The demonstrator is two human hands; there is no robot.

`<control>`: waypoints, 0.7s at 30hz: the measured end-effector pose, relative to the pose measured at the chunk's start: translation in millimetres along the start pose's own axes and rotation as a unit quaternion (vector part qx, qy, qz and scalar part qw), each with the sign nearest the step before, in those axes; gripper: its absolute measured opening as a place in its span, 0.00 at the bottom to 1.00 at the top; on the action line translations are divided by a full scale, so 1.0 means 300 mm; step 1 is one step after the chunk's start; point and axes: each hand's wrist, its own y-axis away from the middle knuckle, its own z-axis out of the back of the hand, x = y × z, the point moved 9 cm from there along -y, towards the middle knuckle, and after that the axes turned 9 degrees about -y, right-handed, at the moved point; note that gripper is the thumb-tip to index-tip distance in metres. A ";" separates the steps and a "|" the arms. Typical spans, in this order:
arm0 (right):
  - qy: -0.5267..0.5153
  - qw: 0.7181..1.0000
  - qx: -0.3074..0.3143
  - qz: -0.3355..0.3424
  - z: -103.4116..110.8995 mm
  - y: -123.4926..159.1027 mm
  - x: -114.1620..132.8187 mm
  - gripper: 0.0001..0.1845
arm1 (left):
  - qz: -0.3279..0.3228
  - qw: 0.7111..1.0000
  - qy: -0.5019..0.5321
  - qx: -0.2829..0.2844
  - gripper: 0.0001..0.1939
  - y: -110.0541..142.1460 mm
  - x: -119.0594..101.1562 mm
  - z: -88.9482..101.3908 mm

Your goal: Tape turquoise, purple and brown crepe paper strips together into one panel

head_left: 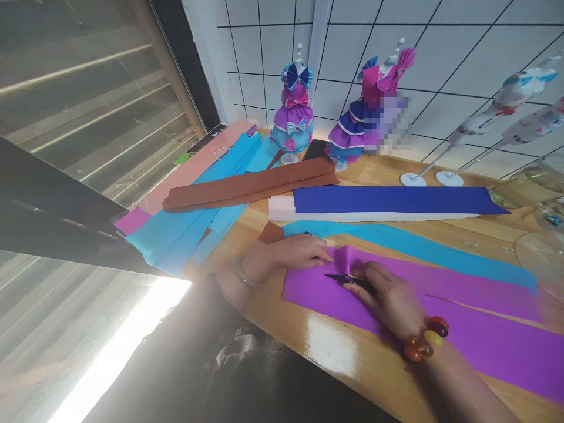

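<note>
A long sheet of purple crepe paper (462, 329) lies across the wooden table (282, 317) in front of me. My left hand (295, 251) rests on its left end, fingers closed on a raised fold of the purple paper (348, 258). My right hand (388, 296), wearing a bracelet of amber beads (425, 339), grips small dark scissors (348, 279) with the blades pointing left at that fold.
Rolls and sheets of crepe paper lie beyond: light blue (418, 247), dark blue (392, 200) on white, brown (247, 187), pink and turquoise (189, 229). Two paper-dressed mannequin figures (294, 108) stand at the tiled wall. White stands (429, 178) and glassware (541, 252) sit at right.
</note>
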 end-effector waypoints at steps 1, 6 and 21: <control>0.002 1.000 0.000 0.002 -0.002 -0.004 0.003 0.16 | 0.003 1.000 0.000 0.000 0.15 0.000 0.003 -0.002; 0.009 1.000 -0.008 0.008 -0.003 -0.014 0.012 0.16 | 0.004 1.000 -0.003 0.003 0.15 0.000 0.009 -0.006; 0.014 1.000 -0.004 -0.006 -0.002 -0.016 0.025 0.17 | 0.013 1.000 0.018 0.009 0.16 0.003 0.009 -0.003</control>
